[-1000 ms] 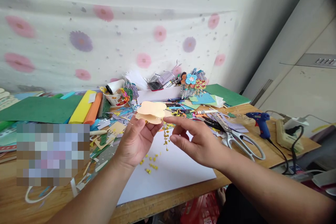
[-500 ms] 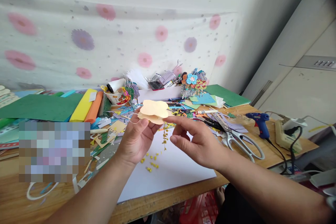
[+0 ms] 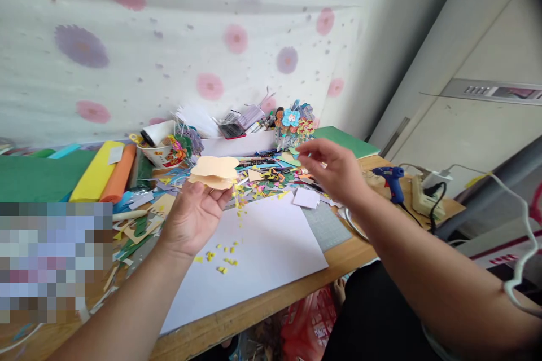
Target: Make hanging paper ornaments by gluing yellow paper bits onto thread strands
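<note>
My left hand (image 3: 192,217) grips a cream, cloud-shaped paper cutout (image 3: 215,167) above a white sheet (image 3: 262,248). The cutout has two layers with a gap between them, and the thumb and fingers hold its lower left edge. Just under its right side hangs a strand of small yellow pieces (image 3: 240,208). Loose yellow bits (image 3: 222,269) lie on the white sheet. My right hand (image 3: 332,172) is raised to the right, apart from the cutout, its fingers loosely bent with nothing visible between them. It partly covers the scissors (image 3: 354,227), of which a handle shows.
A blue glue gun (image 3: 392,180) stands at the right, beside a power strip (image 3: 425,197) with plugs and cords. Paper scraps (image 3: 271,180) cover the back of the table. Yellow (image 3: 97,172) and orange (image 3: 118,175) rolls lie left, near a paper cup (image 3: 163,153).
My right hand has left the cutout's edge and moved up and to the right. My left hand still holds the cutout. The view has turned to the right.
</note>
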A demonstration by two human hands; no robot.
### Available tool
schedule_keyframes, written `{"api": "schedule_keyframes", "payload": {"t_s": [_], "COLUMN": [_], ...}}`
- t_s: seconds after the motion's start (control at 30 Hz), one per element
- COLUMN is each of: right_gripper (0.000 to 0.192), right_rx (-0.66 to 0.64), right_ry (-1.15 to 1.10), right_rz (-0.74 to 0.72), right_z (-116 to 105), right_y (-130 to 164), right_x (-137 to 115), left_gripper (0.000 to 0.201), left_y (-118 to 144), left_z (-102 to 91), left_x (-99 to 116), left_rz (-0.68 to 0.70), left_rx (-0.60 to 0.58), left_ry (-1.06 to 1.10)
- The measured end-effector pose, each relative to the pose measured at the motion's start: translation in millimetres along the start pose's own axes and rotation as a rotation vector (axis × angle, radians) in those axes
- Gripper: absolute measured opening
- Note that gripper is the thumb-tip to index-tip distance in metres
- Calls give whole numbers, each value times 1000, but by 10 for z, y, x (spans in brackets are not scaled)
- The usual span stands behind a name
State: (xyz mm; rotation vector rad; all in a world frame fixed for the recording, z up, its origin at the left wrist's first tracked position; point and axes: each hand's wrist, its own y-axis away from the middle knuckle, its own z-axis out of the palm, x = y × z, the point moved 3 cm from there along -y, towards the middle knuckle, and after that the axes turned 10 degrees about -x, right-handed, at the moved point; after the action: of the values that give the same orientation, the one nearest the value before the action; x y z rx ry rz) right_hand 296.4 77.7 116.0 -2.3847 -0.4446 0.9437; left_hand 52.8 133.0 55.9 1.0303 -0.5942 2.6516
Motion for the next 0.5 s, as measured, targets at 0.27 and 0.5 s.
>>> {"api": "schedule_keyframes", "payload": {"t_s": [0.27,0.5], "right_gripper": [16,24], "right_rx": [-569,-723], "right_ry": [547,541], "right_rz": [598,863], "right_z": [-455,-502], "right_y": [50,320], "right_x": [1363,2031], "left_gripper": [47,60], "left_y": [-20,-16], "left_z": [76,34], "left_x": [179,135], "left_rz": [40,53], "left_rx": [65,131], "left_ry": [-46,-100]}}
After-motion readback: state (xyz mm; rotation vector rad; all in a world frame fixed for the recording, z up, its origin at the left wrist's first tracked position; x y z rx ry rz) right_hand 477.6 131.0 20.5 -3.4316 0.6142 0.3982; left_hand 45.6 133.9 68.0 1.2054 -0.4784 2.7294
